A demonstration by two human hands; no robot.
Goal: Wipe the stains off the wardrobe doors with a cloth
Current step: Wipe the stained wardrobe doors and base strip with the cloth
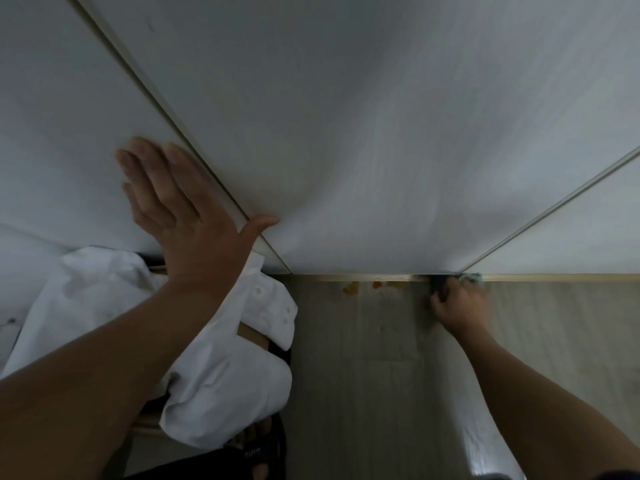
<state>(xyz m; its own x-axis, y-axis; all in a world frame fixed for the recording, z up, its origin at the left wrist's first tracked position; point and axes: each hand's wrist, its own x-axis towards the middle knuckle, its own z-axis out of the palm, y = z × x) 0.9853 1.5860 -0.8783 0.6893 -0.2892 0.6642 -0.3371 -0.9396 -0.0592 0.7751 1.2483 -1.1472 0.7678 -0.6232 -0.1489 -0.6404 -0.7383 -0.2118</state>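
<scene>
White wardrobe doors [363,140] fill the upper view, split by thin metal edge strips. My left hand [180,209] lies flat and open against the left door, its thumb across the seam. Low at the right, my right hand [460,306] is closed on a dark greenish cloth [469,277], pressed at the bottom edge of the middle door where it meets the floor rail. Most of the cloth is hidden by the fingers.
Orange-brown stains [367,286] sit on the wooden floor [363,358] just below the brass bottom rail [346,277]. A white shirt [228,375] hangs at the lower left, over a foot in a black sandal [259,455].
</scene>
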